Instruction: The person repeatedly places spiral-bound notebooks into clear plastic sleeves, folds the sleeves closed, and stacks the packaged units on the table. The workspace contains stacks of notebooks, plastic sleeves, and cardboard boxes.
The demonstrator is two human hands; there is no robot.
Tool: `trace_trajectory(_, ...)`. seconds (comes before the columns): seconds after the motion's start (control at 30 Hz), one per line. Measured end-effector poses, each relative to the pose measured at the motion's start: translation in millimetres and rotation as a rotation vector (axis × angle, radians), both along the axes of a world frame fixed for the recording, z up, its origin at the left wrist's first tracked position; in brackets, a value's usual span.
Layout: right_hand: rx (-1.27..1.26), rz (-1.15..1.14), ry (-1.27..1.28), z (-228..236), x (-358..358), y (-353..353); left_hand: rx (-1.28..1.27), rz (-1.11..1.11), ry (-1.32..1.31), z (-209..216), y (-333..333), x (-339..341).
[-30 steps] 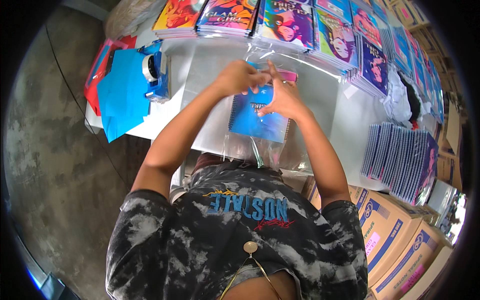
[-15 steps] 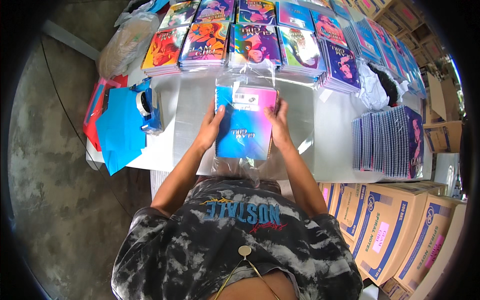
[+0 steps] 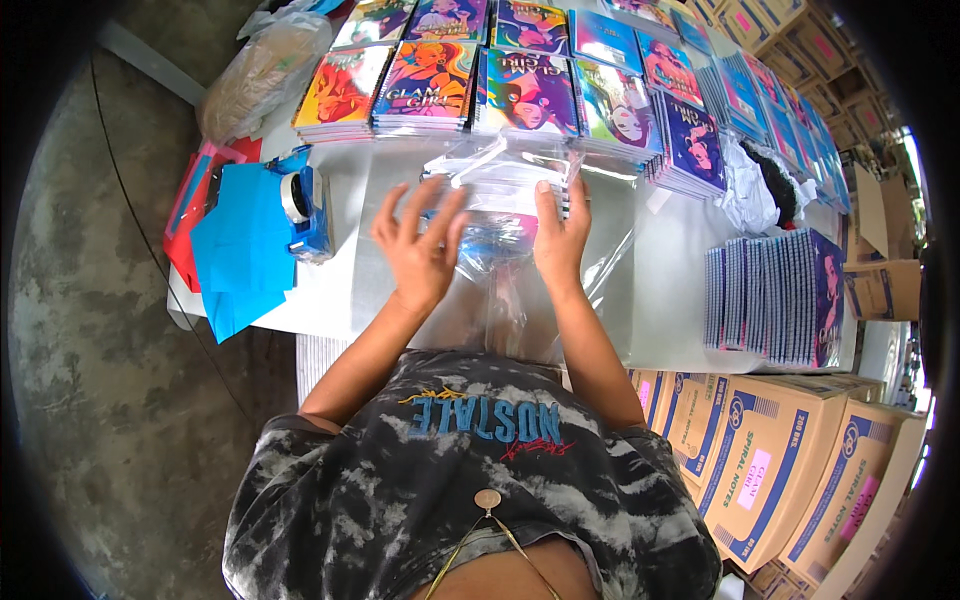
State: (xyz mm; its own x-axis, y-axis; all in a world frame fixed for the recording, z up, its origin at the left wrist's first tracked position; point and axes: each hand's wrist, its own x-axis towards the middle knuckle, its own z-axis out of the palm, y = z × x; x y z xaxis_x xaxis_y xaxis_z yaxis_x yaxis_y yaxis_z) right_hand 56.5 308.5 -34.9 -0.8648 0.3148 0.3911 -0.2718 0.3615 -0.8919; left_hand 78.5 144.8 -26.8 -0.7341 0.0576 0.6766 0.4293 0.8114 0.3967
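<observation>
The notebook stack is held tilted up at the centre of the frame, its right end gripped by the right hand; the left hand is spread wide beside the left end, contact unclear. Clear film is wrapped loosely around it, apparently unfinished; sealing cannot be told. The tape dispenser is left untouched on the bench, left of centre.
</observation>
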Motion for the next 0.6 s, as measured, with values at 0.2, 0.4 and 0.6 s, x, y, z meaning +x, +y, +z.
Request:
trace_trajectory(0.2,0.669,-0.010,0.052,22,26,-9,-0.159,-0.210,-0.176,24,17,5)
trace_trajectory(0.4,0.825,0.122,0.165,12,33,-19,0.199,-0.348,-0.271,47,-4,-21)
trace_trajectory(0.6,0.775,0.127,0.202,16,30,-13,0.098,-0.564,-0.670,113,-15,-106)
